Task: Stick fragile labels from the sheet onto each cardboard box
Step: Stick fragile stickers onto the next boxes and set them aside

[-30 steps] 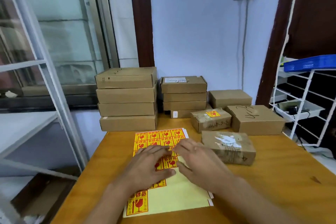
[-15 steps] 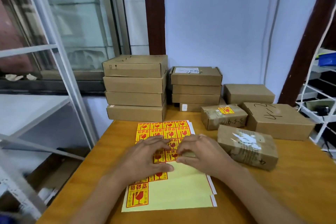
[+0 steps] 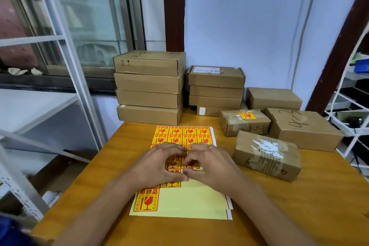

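Head view: hands [image 3: 185, 163] over label sheet [image 3: 191, 199]

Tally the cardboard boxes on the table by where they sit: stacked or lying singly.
Left stack: 4
Middle stack: 4
Single boxes: 4, namely the plain one at the back, the labelled one, the scribbled one and the taped one
Total: 12
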